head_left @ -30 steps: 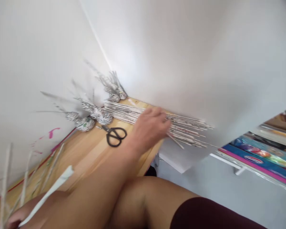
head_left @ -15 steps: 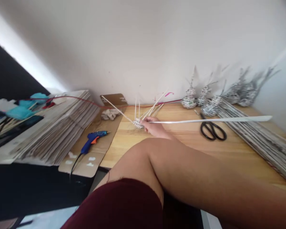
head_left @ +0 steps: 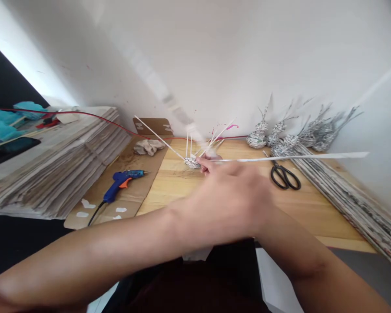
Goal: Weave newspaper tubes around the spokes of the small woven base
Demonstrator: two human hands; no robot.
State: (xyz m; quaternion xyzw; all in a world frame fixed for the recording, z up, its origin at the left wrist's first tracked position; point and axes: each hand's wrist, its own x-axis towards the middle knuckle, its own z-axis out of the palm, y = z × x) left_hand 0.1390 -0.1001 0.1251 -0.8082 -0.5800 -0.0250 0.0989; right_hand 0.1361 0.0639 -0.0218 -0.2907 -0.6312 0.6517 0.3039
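My right hand [head_left: 209, 163] pinches a small woven paper piece [head_left: 192, 162] at its right side. Several pale paper sticks fan up and out from this piece. A long white paper strip [head_left: 289, 158] runs from near these fingers far to the right. Nearer the camera, my left hand [head_left: 230, 195] crosses in front of the right forearm; motion smears its fingers, so I cannot tell whether it holds anything. A blurred pale strip [head_left: 179, 114] slants from near the woven piece up to the upper left.
Scissors [head_left: 285, 176] lie right of the hands, beside a bundle of paper tubes [head_left: 345, 200]. Several woven paper figures [head_left: 256, 137] stand by the wall. At left are a blue glue gun [head_left: 122, 184] on cardboard, a crumpled cloth [head_left: 149, 147] and a tall paper stack [head_left: 68, 169].
My left forearm now stretches across from the left, its hand over the right forearm; before, a bent arm and maroon cloth filled the lower middle. The blurred slanting strip has appeared. The view shifted slightly.
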